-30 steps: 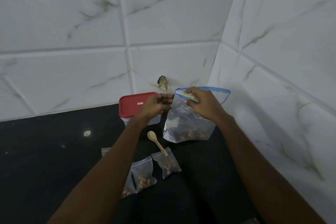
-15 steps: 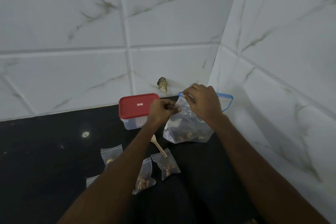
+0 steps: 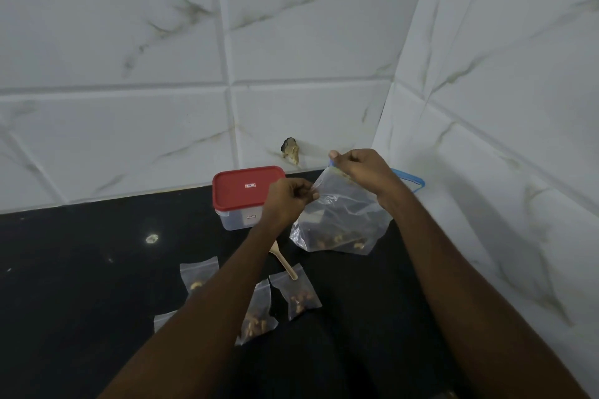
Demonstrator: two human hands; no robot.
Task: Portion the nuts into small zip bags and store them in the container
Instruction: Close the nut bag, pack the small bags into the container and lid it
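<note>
The left hand [image 3: 288, 201] and right hand [image 3: 363, 172] both pinch the large clear blue-zipped nut bag [image 3: 340, 220] at its mouth, seemingly sealing it; the next move likely calls for opening the red-lidded plastic container [image 3: 248, 188].

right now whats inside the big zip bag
Nuts lie at the bottom of the big zip bag; the right hand covers part of its mouth, hiding anything there.

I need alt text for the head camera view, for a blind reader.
The left hand pinches the side and the right hand grips the blue-edged top of a large clear bag of nuts on a black counter. Behind stands a red-lidded container; nearer lie small filled bags and a wooden spoon.
</note>
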